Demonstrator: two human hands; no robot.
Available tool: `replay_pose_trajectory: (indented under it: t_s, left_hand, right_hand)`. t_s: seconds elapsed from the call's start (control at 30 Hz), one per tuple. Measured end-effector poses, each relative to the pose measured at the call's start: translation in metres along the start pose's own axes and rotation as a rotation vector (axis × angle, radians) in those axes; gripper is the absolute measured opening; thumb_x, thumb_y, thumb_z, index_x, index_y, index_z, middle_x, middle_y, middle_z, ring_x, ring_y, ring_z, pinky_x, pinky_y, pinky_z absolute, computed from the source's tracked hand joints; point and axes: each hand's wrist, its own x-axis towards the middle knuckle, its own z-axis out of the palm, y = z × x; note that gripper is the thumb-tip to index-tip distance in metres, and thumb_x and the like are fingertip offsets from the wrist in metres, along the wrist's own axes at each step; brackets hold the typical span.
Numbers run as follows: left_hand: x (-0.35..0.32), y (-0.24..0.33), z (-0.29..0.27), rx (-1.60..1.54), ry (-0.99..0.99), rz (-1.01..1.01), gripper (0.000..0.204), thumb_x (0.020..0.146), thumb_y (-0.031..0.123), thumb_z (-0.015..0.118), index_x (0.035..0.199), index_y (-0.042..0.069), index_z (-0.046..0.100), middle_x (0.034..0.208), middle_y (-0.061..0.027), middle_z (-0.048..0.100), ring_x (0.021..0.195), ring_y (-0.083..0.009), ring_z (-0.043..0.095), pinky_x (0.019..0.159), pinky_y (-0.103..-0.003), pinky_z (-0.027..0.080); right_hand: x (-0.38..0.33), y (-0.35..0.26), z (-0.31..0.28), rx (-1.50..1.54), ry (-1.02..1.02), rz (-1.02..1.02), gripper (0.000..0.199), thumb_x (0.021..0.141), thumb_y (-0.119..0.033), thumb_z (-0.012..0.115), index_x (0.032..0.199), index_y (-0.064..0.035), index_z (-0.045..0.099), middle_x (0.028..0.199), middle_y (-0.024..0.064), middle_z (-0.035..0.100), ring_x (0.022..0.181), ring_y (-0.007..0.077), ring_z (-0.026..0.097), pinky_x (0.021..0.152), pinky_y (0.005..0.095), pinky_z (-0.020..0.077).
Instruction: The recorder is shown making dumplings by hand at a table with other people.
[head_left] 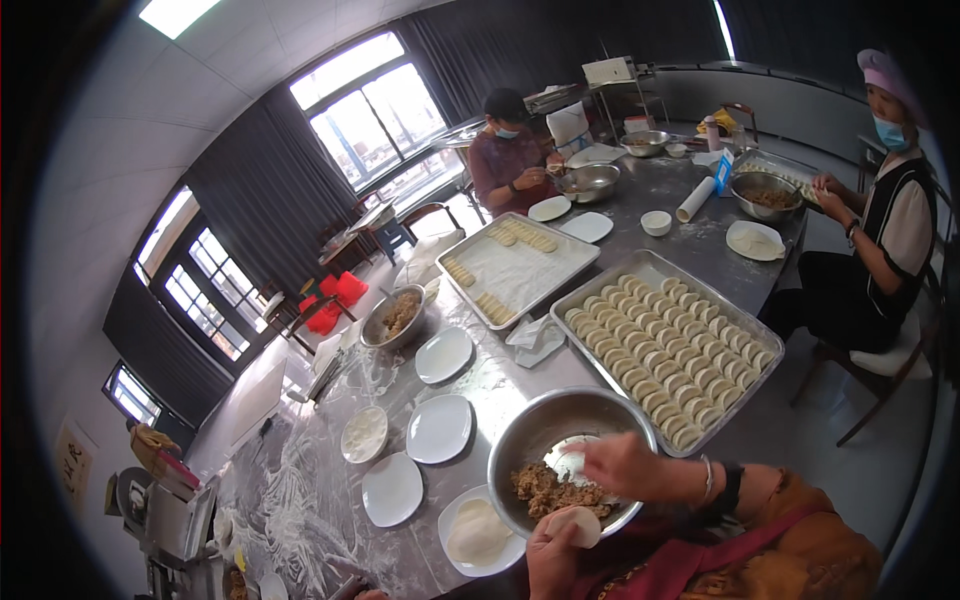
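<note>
My left hand holds a round dough wrapper at the near rim of a steel mixing bowl. Brown minced filling lies in the bowl. Over it, my right hand has its fingers bent and drawn together, slightly blurred. What they grip, if anything, I cannot make out. Left of the bowl, a white plate carries a stack of pale wrappers. Beyond the bowl stands a metal tray with rows of crescent dumplings.
A second tray bears fewer dumplings. Several white plates, a flour bowl and another filling bowl stand on the floury table. Two masked people work across it. Part of another hand shows at the lower edge.
</note>
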Motion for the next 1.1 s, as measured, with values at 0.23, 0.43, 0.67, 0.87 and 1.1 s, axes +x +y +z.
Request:
replay_pose_trajectory:
  t_s: [0.23,0.43,0.67,0.87,1.1]
  left_hand:
    - [-0.003,0.011,-0.001,-0.144,0.126,0.001,0.028,0.082,0.003,0.050,0.109,-0.005,0.048,0.094,-0.0216,0.060,0.077,-0.0323,0.062,0.067,-0.040,0.054]
    - [0.000,0.015,-0.021,-0.276,0.051,0.049,0.041,0.085,0.003,0.050,0.124,-0.001,0.038,0.112,-0.0210,0.052,0.102,-0.0350,0.055,0.086,-0.044,0.048]
    - [0.008,-0.011,-0.060,-0.445,0.040,0.041,0.037,0.084,-0.001,0.048,0.120,0.002,0.040,0.113,-0.0208,0.052,0.104,-0.0359,0.054,0.082,-0.045,0.050]
    - [-0.017,-0.016,-0.075,-0.366,0.083,0.069,0.038,0.085,0.000,0.048,0.122,-0.001,0.041,0.103,-0.0120,0.057,0.087,-0.0220,0.058,0.073,-0.032,0.050]
    - [-0.034,-0.001,-0.072,-0.295,0.102,0.118,0.028,0.085,0.000,0.047,0.112,0.000,0.051,0.097,-0.0103,0.061,0.081,-0.0188,0.062,0.069,-0.029,0.051]
  right_hand:
    - [0.091,0.155,-0.154,-0.486,0.473,0.459,0.059,0.078,-0.011,0.051,0.134,-0.0082,0.032,0.088,0.0257,0.060,0.079,0.0375,0.060,0.069,0.0451,0.0472]
    - [0.112,0.218,-0.199,-0.514,0.395,0.664,0.056,0.077,-0.007,0.046,0.131,-0.0025,0.035,0.097,0.0253,0.060,0.090,0.0403,0.057,0.079,0.0451,0.0457]
    - [0.040,0.162,-0.087,-0.205,-0.124,0.321,0.050,0.074,-0.011,0.053,0.122,0.0004,0.047,0.105,0.0267,0.057,0.094,0.0370,0.057,0.081,0.0383,0.0453]
    - [-0.004,0.028,0.004,-0.070,-0.773,0.064,0.038,0.083,-0.021,0.055,0.121,-0.0195,0.052,0.068,0.0175,0.058,0.064,0.0315,0.060,0.059,0.0405,0.0484]
    - [0.050,-0.013,-0.024,-0.033,-0.459,-0.286,0.044,0.079,-0.017,0.062,0.121,-0.0190,0.052,0.064,0.0098,0.059,0.054,0.0251,0.058,0.049,0.0332,0.0472]
